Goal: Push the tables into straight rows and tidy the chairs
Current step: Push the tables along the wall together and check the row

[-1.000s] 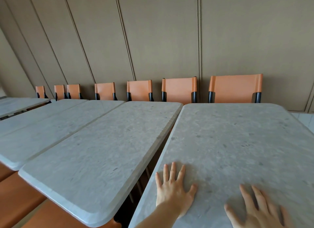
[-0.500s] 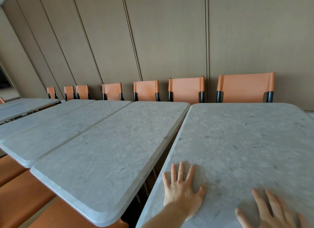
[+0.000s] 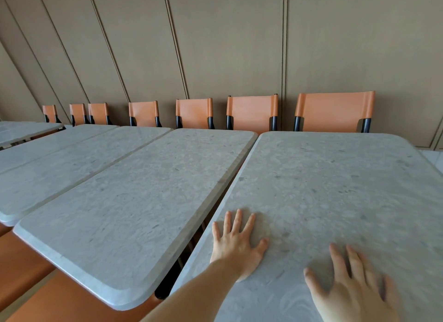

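A grey stone-topped table [image 3: 335, 178] stands right in front of me. My left hand [image 3: 237, 245] lies flat on it near its left edge, fingers spread. My right hand [image 3: 352, 285] presses flat on the same top, slightly blurred, fingers straight. A second grey table [image 3: 134, 202] stands to the left; a gap between the two is narrow at the far end and wider near me. Further grey tables [image 3: 60, 158] continue the row to the left. Several orange chairs [image 3: 251, 112] with black frames line the far side against the wall.
Orange chair seats [image 3: 21, 269] sit tucked under the near edge of the left tables. A beige panelled wall [image 3: 227, 46] runs behind the chairs. Pale floor [image 3: 434, 158] shows at the right edge past the table's corner.
Both hands stay flat on the right table. The gap between the two tables has narrowed at the far end, and my view has shifted slightly.
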A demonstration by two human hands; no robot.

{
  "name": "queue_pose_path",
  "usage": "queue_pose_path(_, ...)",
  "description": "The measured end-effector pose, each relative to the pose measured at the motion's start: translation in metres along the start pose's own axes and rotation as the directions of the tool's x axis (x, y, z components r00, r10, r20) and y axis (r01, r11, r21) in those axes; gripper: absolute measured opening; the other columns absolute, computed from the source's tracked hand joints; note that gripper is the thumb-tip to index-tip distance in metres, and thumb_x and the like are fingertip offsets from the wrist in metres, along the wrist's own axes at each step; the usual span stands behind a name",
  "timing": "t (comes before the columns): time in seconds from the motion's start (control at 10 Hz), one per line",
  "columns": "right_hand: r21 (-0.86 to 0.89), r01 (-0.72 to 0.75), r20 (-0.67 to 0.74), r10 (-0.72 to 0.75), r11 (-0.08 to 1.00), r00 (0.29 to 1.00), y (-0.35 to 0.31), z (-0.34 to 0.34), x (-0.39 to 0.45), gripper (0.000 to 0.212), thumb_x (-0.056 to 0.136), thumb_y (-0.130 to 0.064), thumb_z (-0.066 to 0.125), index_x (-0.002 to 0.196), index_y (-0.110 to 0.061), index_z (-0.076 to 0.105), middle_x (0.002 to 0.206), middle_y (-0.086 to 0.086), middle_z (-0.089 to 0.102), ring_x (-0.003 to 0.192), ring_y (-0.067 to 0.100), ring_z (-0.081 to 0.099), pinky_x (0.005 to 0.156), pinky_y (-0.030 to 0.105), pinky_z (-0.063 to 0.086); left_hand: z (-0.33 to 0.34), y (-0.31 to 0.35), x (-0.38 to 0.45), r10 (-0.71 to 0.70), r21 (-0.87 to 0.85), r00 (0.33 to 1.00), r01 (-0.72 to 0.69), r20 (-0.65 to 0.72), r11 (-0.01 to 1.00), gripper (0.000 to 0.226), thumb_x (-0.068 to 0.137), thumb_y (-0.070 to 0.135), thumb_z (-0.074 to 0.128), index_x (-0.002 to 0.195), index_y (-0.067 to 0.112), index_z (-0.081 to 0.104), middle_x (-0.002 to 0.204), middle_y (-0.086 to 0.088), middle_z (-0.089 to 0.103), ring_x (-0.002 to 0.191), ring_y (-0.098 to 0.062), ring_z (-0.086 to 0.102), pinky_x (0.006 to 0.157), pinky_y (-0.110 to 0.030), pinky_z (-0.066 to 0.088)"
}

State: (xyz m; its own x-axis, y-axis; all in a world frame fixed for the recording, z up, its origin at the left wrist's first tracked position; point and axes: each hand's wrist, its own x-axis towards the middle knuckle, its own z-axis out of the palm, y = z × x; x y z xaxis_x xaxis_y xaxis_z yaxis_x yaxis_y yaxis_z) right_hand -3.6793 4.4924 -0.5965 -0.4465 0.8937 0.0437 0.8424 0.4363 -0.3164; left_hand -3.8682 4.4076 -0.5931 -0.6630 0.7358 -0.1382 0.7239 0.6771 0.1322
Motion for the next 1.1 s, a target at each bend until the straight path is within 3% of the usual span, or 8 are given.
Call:
queue_pose_path(0.1,0.001,0.01,-0.04,-0.01,1.0,0.999,0.0,-0.002,0.0,0.085,0.084,-0.082,0.018,0.156,-0.043,-0.003,0.168,-0.013,-0.005,0.154,0.005,-0.002,0.125,0.042,0.002,0.0,0.0,0.002,0.001,0.001,1.0,-0.001,-0.002,1.0,0.072,0.098,0.07,0.014,0.159,0.041,-0.01,0.167,0.006,-0.021,0.152,-0.02,-0.028,0.121,-0.055,-0.017)
queue_pose_path(0.4,0.198,0.079,-0.011,-0.079,0.977,0.997,-0.007,-0.008,0.015,0.083,0.085,-0.081,0.02,0.156,-0.044,-0.001,0.168,-0.013,-0.005,0.154,0.006,-0.001,0.124,0.043,0.001,-0.002,-0.005,0.012,0.013,0.01,1.0,-0.013,0.002,1.0,0.072,0.098,0.071,0.014,0.159,0.04,-0.009,0.168,0.006,-0.02,0.152,-0.02,-0.027,0.122,-0.056,-0.015)
queue_pose_path(0.7,0.048,0.01,-0.091,-0.006,0.999,0.996,-0.02,0.001,0.003,0.082,0.087,-0.078,0.02,0.158,-0.04,0.003,0.168,-0.009,0.001,0.154,0.008,-0.001,0.124,0.045,0.003,-0.004,-0.017,0.031,0.034,0.019,0.999,-0.034,-0.005,0.999,0.071,0.098,0.071,0.014,0.159,0.042,-0.008,0.168,0.008,-0.017,0.153,-0.019,-0.024,0.123,-0.055,-0.013)
queue_pose_path(0.9,0.005,0.001,-0.07,-0.001,1.0,0.998,-0.02,0.005,0.004,0.08,0.088,-0.076,0.023,0.157,-0.038,0.009,0.168,-0.006,0.007,0.154,0.011,0.003,0.124,0.046,0.004,-0.003,-0.019,0.037,0.054,0.021,0.998,-0.054,-0.014,0.998,0.072,0.098,0.072,0.013,0.159,0.041,-0.007,0.169,0.007,-0.017,0.154,-0.02,-0.023,0.123,-0.056,-0.011)
queue_pose_path(1.0,0.026,0.015,-0.097,-0.013,1.0,0.995,-0.018,0.008,0.003,0.076,0.087,-0.069,0.046,0.152,-0.031,0.033,0.163,0.002,0.026,0.151,0.016,0.023,0.122,0.048,0.015,-0.003,-0.02,0.034,0.068,-0.016,0.997,-0.069,-0.032,0.997,0.071,0.099,0.069,0.017,0.161,0.039,0.002,0.17,0.006,-0.011,0.155,-0.021,-0.019,0.123,-0.055,-0.011)
queue_pose_path(1.1,0.193,0.09,-0.247,-0.04,0.977,0.968,-0.011,0.012,-0.009,0.06,0.073,-0.032,0.079,0.129,-0.018,0.062,0.147,0.016,0.043,0.133,0.034,0.047,0.103,0.052,0.047,-0.004,-0.024,0.023,0.098,-0.186,0.975,-0.136,-0.2,0.973,0.052,0.105,0.05,0.033,0.153,0.031,0.039,0.169,0.004,0.015,0.156,-0.022,0.008,0.126,-0.044,0.005)
